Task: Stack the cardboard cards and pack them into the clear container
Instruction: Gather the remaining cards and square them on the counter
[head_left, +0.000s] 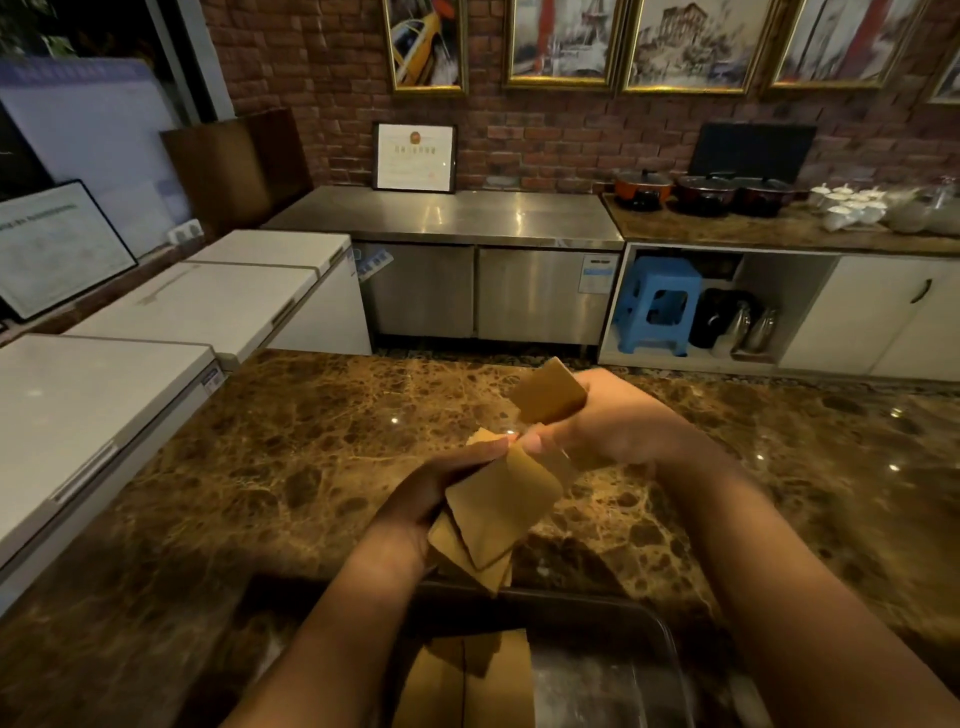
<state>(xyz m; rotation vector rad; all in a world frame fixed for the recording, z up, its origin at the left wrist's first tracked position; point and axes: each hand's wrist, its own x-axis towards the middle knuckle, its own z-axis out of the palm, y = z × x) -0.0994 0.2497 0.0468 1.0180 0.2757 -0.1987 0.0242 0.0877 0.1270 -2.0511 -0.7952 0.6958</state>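
Note:
My left hand (431, 499) grips a loose, fanned bunch of tan cardboard cards (496, 514) above the marble counter. My right hand (613, 421) holds a smaller stack of cards (548, 392) raised a little higher and farther away, its thumb touching the left hand's fingertips. Below my forearms, at the near edge, stands the clear container (670, 639) with a dark rim. More cardboard cards (483, 680) lie inside it on the left, partly hidden by my left forearm.
The brown marble counter (270, 457) spreads around both hands. White chest freezers (104, 395) run along the left. A steel cabinet (467, 218), a blue stool (657, 304) and a shelf with pots (706, 192) stand across the aisle.

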